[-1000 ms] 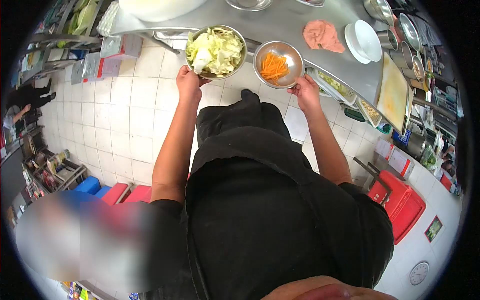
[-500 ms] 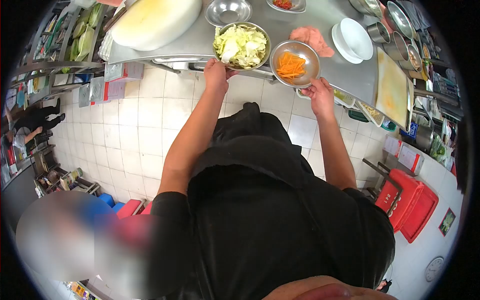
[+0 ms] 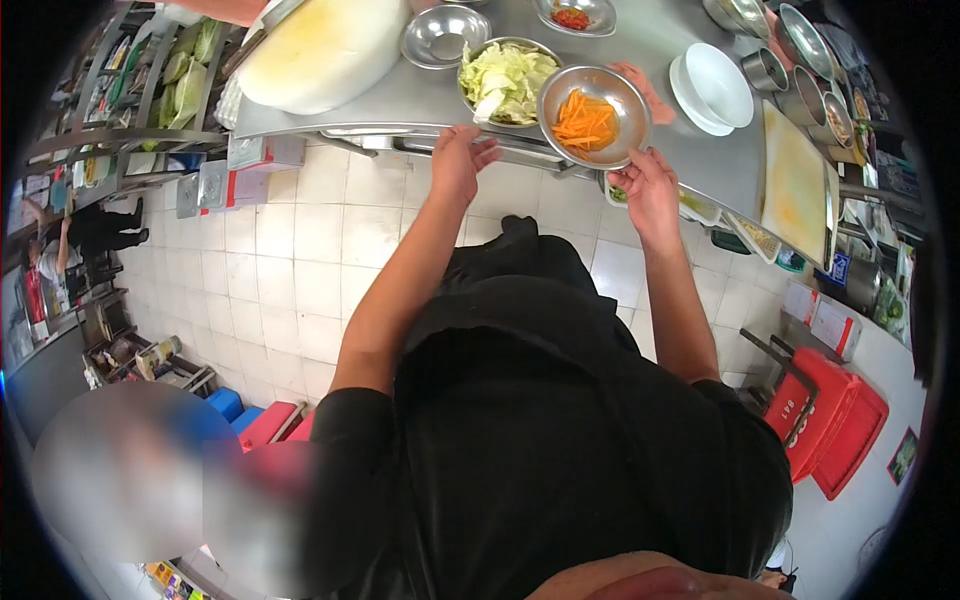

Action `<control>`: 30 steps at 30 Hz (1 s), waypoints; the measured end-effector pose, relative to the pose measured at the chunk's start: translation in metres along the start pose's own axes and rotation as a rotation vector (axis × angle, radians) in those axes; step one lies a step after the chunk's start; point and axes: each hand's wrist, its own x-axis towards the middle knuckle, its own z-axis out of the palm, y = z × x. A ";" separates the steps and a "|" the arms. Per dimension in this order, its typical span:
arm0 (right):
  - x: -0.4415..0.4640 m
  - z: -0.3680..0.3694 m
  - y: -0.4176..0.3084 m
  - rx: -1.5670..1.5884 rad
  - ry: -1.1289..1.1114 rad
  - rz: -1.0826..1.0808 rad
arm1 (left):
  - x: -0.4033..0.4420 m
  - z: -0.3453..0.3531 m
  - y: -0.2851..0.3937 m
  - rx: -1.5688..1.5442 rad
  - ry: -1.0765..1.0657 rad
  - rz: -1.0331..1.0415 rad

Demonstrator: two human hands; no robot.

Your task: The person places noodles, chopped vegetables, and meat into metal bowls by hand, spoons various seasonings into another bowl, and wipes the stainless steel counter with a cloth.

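Note:
My right hand [image 3: 648,195] pinches the near rim of a steel bowl [image 3: 629,118] that holds orange carrot strips [image 3: 586,122]. The bowl is at the counter's front edge, slightly tilted, overlapping a pink cloth [image 3: 648,92] behind it. To its left, a second steel bowl [image 3: 466,102] is piled with pale green cabbage pieces [image 3: 508,80]. Just in front of that bowl is my left hand [image 3: 466,165], empty, with its fingers apart and off the rim. Whether the carrot bowl touches the counter is hard to tell.
On the steel counter [image 3: 700,150] are a thick round chopping block [image 3: 325,60], a steel bowl [image 3: 425,50], a bowl with chopped red bits [image 3: 572,18], stacked white bowls [image 3: 722,90] and a rectangular cutting board [image 3: 795,190]. Another person [image 3: 85,240] is at far left.
My left hand has let go of the cabbage bowl, which now sits farther right, close against the carrot bowl. The carrot bowl covers more of the pink cloth; my right hand still holds it.

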 end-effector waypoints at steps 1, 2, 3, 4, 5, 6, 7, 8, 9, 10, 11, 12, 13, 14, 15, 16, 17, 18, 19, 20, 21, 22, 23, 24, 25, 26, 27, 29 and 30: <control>0.003 0.005 0.003 0.006 -0.030 0.008 | -0.014 0.000 0.003 0.003 -0.030 0.005; 0.006 0.011 0.008 0.010 -0.062 0.020 | -0.025 0.000 0.007 0.005 -0.055 0.010; 0.009 0.017 0.013 0.011 -0.083 0.034 | -0.033 0.000 0.010 -0.012 -0.100 -0.001; 0.011 0.025 0.019 0.010 -0.108 0.048 | -0.040 0.001 0.015 -0.019 -0.145 -0.005; 0.014 0.033 0.025 0.008 -0.136 0.062 | -0.045 0.003 0.020 -0.028 -0.189 -0.005; 0.014 0.042 0.030 -0.002 -0.168 0.080 | -0.050 0.004 0.026 -0.037 -0.233 -0.003; 0.014 0.051 0.035 -0.013 -0.199 0.098 | -0.052 0.005 0.030 -0.049 -0.233 -0.004; 0.014 0.059 0.041 -0.025 -0.229 0.116 | -0.053 0.002 0.033 -0.030 -0.187 0.033; 0.017 0.062 0.048 -0.077 -0.276 0.137 | -0.054 -0.001 0.036 -0.011 -0.142 0.070; 0.020 0.065 0.052 -0.130 -0.322 0.155 | -0.054 -0.006 0.039 0.008 -0.098 0.104; 0.021 0.069 0.056 -0.183 -0.365 0.172 | -0.054 -0.012 0.043 -0.011 -0.056 0.115; 0.021 0.071 0.059 -0.445 -0.368 0.035 | -0.056 -0.019 0.045 -0.003 -0.036 0.124; 0.015 0.081 0.052 -0.705 -0.365 -0.110 | -0.057 -0.028 0.044 0.004 -0.018 0.131; 0.011 0.091 0.045 -0.961 -0.356 -0.265 | -0.059 -0.034 0.046 0.010 0.000 0.138; 0.010 0.100 0.038 -1.027 -0.356 -0.511 | -0.061 -0.040 0.046 0.034 0.010 0.147; 0.011 0.108 0.030 -1.082 -0.352 -0.760 | -0.064 -0.045 0.046 0.058 0.020 0.153; 0.011 0.116 0.021 -1.125 -0.342 -1.014 | -0.067 -0.048 0.047 0.082 0.029 0.161; 0.009 0.128 0.014 -1.172 -0.483 -1.007 | -0.070 -0.051 0.047 0.077 0.028 0.169; 0.003 0.143 0.010 -1.218 -0.618 -0.994 | -0.073 -0.052 0.048 0.075 0.024 0.172; -0.001 0.154 0.010 -1.262 -0.751 -0.979 | -0.076 -0.053 0.048 0.074 0.018 0.176; 0.001 0.161 0.018 -1.377 -0.783 -0.991 | -0.078 -0.053 0.048 0.073 0.016 0.178; 0.007 0.166 0.032 -1.491 -0.816 -1.001 | -0.079 -0.054 0.047 0.072 0.016 0.181; 0.008 0.173 0.039 -1.604 -0.850 -1.009 | -0.082 -0.056 0.045 0.070 0.018 0.185; 0.008 0.178 0.042 -1.652 -0.900 -0.926 | -0.084 -0.058 0.043 0.075 0.015 0.185; 0.007 0.185 0.044 -1.698 -0.952 -0.843 | -0.084 -0.059 0.042 0.078 0.012 0.186; 0.008 0.189 0.046 -1.744 -1.006 -0.755 | -0.084 -0.061 0.039 0.078 0.012 0.185; 0.012 0.189 0.054 -1.735 -1.017 -0.774 | -0.084 -0.063 0.036 0.074 0.034 0.188; 0.022 0.186 0.078 -1.714 -1.033 -0.814 | -0.084 -0.065 0.032 0.070 0.074 0.195; 0.026 0.186 0.086 -1.729 -1.044 -0.795 | -0.083 -0.067 0.031 0.068 0.080 0.192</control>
